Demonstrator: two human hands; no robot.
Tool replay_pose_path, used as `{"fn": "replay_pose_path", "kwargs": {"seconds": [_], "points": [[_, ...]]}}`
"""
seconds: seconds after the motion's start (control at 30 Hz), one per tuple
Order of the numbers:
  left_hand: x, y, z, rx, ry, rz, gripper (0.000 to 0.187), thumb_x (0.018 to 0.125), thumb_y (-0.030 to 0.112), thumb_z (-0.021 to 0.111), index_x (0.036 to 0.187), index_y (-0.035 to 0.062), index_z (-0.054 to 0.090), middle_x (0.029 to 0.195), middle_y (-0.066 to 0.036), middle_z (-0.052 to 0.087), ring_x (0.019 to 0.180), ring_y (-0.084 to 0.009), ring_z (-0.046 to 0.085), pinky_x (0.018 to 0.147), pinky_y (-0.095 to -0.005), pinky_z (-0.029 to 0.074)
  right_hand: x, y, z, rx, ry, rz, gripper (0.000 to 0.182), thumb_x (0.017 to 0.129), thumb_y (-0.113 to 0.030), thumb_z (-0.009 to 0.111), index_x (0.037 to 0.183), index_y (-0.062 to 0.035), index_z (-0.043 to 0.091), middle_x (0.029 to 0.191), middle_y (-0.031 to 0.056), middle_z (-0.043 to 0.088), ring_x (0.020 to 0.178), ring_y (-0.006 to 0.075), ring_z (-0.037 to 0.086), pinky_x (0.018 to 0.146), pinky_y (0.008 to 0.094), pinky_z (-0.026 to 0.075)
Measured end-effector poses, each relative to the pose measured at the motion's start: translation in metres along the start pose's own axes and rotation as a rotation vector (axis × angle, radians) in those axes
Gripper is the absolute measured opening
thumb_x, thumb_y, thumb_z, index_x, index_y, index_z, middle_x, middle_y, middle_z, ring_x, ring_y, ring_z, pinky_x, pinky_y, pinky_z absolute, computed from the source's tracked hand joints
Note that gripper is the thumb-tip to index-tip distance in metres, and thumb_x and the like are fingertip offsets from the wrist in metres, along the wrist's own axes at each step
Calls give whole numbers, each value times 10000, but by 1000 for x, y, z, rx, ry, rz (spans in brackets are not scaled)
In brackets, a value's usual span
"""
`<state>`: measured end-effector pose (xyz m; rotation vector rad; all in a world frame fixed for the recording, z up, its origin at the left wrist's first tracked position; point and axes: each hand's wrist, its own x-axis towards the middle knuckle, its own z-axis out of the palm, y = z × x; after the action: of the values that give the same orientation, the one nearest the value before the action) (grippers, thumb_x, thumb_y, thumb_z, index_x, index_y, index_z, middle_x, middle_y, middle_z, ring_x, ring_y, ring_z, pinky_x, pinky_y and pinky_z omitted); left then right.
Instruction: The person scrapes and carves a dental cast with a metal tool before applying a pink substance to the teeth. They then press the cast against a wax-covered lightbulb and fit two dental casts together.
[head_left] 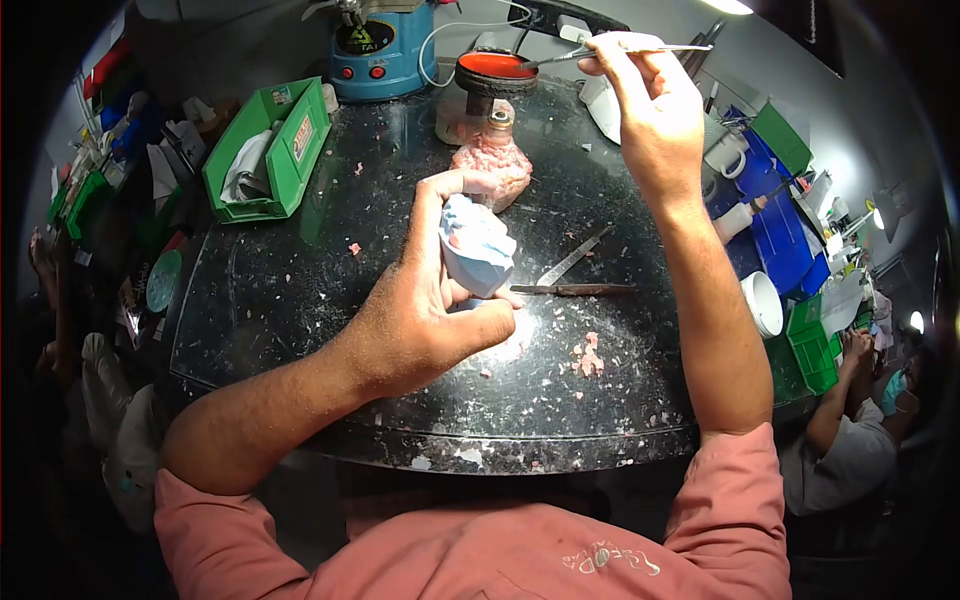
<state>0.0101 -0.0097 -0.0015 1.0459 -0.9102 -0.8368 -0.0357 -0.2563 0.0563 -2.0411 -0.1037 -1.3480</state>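
Note:
My left hand point(415, 310) is wrapped around a pale blue-white plaster dental cast point(480, 262), fingers behind it and thumb below, over the black bench. A small pink patch shows on the cast. My right hand point(660, 115) is raised at the upper right, pinching a thin metal wax spatula point(562, 57). The spatula's far tip reaches the rim of a round dark dish point(497, 84) of red molten-looking wax point(490, 65). Beneath the dish stands a burner point(492, 165) crusted with pink wax. Two slim knife-like tools, one metal point(575, 257) and one dark point(590, 290), lie right of the cast.
A green bin point(308, 150) holding white material stands at the left, beside a blue machine point(385, 60) with red knobs. Pink wax crumbs point(588, 355) dot the bench. At right are a white tub point(763, 305) and another green bin point(810, 345). Other people sit at both sides.

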Motion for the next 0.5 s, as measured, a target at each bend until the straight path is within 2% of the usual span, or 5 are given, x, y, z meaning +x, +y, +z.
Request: {"fn": "replay_pose_path", "kwargs": {"seconds": [0.1, 0.17, 0.3, 0.37, 0.5], "points": [[-2, 3, -2, -62, -57, -23, 769, 825, -7, 672, 1432, 100, 212, 1144, -86, 443, 988, -151, 554, 897, -337, 512, 0, 6, 3, -32, -13, 35, 148, 952, -120, 632, 1037, -9, 679, 918, 79, 718, 887, 146, 698, 832, 274, 536], [-1, 9, 2, 115, -71, 12, 795, 806, 1, 699, 1449, 66, 236, 1153, -84, 448, 1114, -153, 487, 984, -311, 461, 0, 7, 3, -74, -5, 34, 145, 951, -129, 636, 1027, -14, 684, 919, 72, 719, 881, 140, 696, 826, 273, 535], [4, 8, 3, 139, -60, 17, 824, 812, 42, 738, 1460, 54, 231, 1207, -97, 463, 1174, -167, 480, 1058, -327, 397, -2, 0, 3, -43, -46, 124, 183, 976, -117, 605, 1098, 10, 654, 994, 91, 697, 943, 153, 670, 904, 277, 500], [6, 5, -1, 311, -64, 138, 831, 808, 60, 768, 1459, 49, 251, 1323, -124, 459, 1262, -181, 450, 1101, -348, 354, -2, 1, 1, -27, -34, 131, 190, 984, -124, 588, 1100, 14, 650, 987, 94, 697, 940, 159, 671, 913, 290, 497], [6, -9, -7, 235, -34, 172, 957, 794, 105, 805, 1521, 55, 185, 1465, -181, 386, 1358, -228, 395, 1143, -363, 303, -14, 10, -12, 340, -45, 203, 274, 998, -195, 535, 1139, 27, 611, 979, 130, 692, 979, 255, 675, 1003, 390, 460]]}}
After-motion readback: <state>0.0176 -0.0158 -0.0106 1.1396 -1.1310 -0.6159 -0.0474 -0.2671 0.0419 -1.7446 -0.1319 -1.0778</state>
